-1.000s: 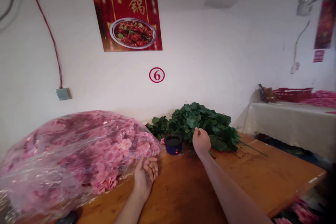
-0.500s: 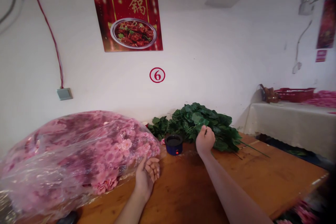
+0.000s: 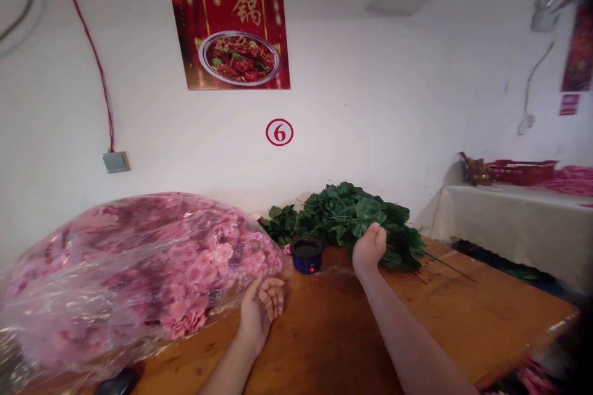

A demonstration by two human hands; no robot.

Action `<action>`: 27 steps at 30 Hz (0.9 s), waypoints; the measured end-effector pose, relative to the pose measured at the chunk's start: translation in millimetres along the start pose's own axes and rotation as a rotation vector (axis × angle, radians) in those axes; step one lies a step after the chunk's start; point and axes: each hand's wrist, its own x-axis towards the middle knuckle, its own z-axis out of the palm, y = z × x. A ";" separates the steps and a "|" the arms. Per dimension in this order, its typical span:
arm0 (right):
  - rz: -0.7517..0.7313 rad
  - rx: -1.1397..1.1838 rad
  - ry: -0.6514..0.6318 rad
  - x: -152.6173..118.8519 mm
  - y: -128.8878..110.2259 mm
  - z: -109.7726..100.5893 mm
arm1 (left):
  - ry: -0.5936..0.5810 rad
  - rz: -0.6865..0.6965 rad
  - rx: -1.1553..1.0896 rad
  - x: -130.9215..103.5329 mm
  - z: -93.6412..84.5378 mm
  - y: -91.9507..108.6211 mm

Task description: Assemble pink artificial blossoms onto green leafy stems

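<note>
My left hand point(image 3: 262, 310) is half curled, palm up, fingers apart and holding nothing, beside the clear plastic bag of pink flowers point(image 3: 185, 265). My right hand point(image 3: 370, 248) is closed at the front of the pile of green leaves point(image 3: 345, 210); its fingers pinch at the leaves, and which stem or leaf is between them is hard to see. Between the hands, farther back, stands a small round dark blue pot point(image 3: 306, 255) with a red light on its front. Long thin stems stick out of the pile to the right.
The wooden table point(image 3: 333, 333) reaches to the right. A black object point(image 3: 115, 381) lies at its near left edge. Behind is a white wall with a red poster point(image 3: 236, 18). At the right, a covered table point(image 3: 500, 210) bears a red basket point(image 3: 522, 171) and pink flowers.
My right hand has moved slightly to the right along the leaves, still closed. A leaf near its fingers has shifted. My left hand has hardly moved; the view has shifted slightly.
</note>
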 end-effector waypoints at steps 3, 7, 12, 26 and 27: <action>0.068 0.076 0.044 2.8 3.7 1.8 | -0.011 -0.003 0.005 0.1 0.0 0.4; 0.129 0.189 0.107 12.2 3.5 3.0 | -0.024 -0.004 0.010 0.2 -0.3 0.7; 0.139 0.325 0.129 18.6 -2.3 2.8 | -0.058 -0.004 0.031 2.3 -2.8 -2.0; 0.144 0.319 -0.083 29.0 1.9 0.1 | -0.085 0.001 0.087 0.7 -0.2 -2.1; 0.157 0.352 -0.125 29.3 1.2 -0.6 | -0.092 0.005 0.091 0.9 -0.6 -2.3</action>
